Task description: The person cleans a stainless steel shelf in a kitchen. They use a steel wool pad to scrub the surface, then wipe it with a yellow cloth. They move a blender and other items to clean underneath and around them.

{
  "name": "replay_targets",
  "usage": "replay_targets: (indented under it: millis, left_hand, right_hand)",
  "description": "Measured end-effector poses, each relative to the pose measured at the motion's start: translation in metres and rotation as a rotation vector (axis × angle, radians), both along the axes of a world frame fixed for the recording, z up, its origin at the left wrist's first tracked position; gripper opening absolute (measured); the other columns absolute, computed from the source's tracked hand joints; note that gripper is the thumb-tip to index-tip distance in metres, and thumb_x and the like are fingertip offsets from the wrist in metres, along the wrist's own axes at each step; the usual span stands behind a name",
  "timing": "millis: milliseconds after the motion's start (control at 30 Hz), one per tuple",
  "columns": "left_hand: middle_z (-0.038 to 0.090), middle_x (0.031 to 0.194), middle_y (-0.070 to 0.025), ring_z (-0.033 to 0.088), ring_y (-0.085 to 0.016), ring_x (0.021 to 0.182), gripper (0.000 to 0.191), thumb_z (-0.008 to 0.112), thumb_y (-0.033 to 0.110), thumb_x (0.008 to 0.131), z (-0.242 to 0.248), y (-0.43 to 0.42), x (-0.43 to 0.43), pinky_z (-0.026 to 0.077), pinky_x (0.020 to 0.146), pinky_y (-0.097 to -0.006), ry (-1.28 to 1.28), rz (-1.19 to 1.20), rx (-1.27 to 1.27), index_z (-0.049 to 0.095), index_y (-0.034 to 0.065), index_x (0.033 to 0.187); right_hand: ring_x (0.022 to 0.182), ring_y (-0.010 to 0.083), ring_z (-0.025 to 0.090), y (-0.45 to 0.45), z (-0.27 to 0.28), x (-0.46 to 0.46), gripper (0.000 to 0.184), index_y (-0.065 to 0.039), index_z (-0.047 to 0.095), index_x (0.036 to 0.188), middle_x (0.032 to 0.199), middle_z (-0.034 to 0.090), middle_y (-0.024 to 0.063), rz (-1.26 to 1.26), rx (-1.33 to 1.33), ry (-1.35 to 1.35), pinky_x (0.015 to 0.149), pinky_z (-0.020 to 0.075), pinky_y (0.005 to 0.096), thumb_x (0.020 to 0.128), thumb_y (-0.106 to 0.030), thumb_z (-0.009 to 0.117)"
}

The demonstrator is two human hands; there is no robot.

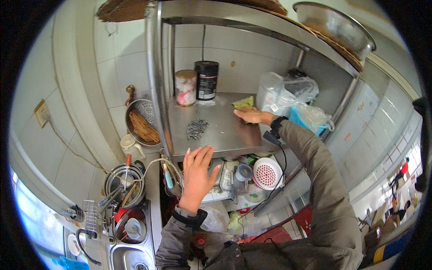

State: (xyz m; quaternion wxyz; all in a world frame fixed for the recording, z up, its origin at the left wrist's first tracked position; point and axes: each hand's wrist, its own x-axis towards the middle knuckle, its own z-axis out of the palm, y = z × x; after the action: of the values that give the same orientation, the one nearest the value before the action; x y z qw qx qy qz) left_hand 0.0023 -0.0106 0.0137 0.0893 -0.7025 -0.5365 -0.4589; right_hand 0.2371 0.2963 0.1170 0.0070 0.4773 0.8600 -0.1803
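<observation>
On the steel shelf [219, 138], my right hand [254, 115] lies palm down over a yellow-green cloth [243, 102], its fingers partly hidden. The cloth's far corner shows beyond the hand. My left hand [199, 172] is raised just before the shelf's front edge, holding nothing, with the thumb spread from the fingers. A mottled black-and-grey pad [197, 129] lies on the left part of the shelf; its material is unclear. Behind it stand a jar with a gold-coloured lid [185, 88] and a black canister [206, 81], with white powder by its base.
Plastic bags [287, 91] and a blue bag [300, 118] crowd the shelf's right side. A steel post [158, 81] rises at left, near a colander [141, 121]. Below are a red-and-white strainer [268, 172] and a hanging black cable [284, 165]. A sink [130, 258] is lower left.
</observation>
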Motion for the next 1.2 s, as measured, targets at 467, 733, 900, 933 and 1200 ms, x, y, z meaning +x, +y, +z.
replay_targets:
  millis: [467,733,900,933,1200]
  left_hand:
    - [0.064,0.151,-0.0102,0.053,-0.035,0.143,0.057,0.081,0.022,0.093,-0.004,0.005,0.0,0.03,0.13,-0.0566,0.058,0.009,0.013,0.067,0.0052,0.146]
    - [0.064,0.151,-0.0106,0.053,-0.036,0.142,0.056,0.081,0.02,0.092,-0.008,0.006,-0.002,0.03,0.13,-0.0564,0.039,0.005,0.024,0.067,0.0048,0.145]
    - [0.064,0.152,-0.0106,0.052,-0.036,0.142,0.057,0.081,0.021,0.092,-0.008,0.007,-0.001,0.031,0.13,-0.0568,0.031,0.003,0.028,0.068,0.0046,0.145]
    - [0.064,0.152,-0.0105,0.052,-0.036,0.142,0.057,0.082,0.021,0.092,-0.007,0.007,-0.001,0.031,0.13,-0.0569,0.033,0.001,0.024,0.067,0.0046,0.145]
    - [0.063,0.152,-0.0111,0.051,-0.036,0.143,0.06,0.083,0.02,0.091,-0.009,0.006,-0.002,0.031,0.129,-0.0566,0.04,0.005,0.036,0.066,0.0053,0.146]
  right_hand:
    - [0.115,0.0405,0.074,-0.094,-0.031,0.009,0.043,-0.01,0.083,0.12,0.123,0.078,0.0224,0.15,0.337,0.366,0.101,0.0588,0.042,0.082,0.004,0.068]
    - [0.118,0.0425,0.072,-0.075,-0.012,0.109,0.041,-0.01,0.078,0.131,0.128,0.076,0.0219,-0.06,0.61,0.44,0.106,0.0565,0.0477,0.092,-0.005,0.066]
    - [0.127,0.0439,0.065,-0.07,-0.029,0.136,0.056,-0.008,0.069,0.146,0.136,0.07,0.0217,-0.016,0.66,-0.094,0.11,0.0488,0.0552,0.09,-0.017,0.071]
    - [0.132,0.0434,0.06,-0.068,-0.031,0.132,0.057,-0.01,0.069,0.147,0.139,0.068,0.0202,-0.07,0.547,-0.062,0.114,0.0436,0.0541,0.091,-0.019,0.067]
    - [0.135,0.0469,0.059,-0.059,-0.034,0.062,0.049,-0.006,0.074,0.137,0.133,0.072,0.0268,0.07,0.435,0.003,0.119,0.0433,0.0534,0.092,-0.019,0.063]
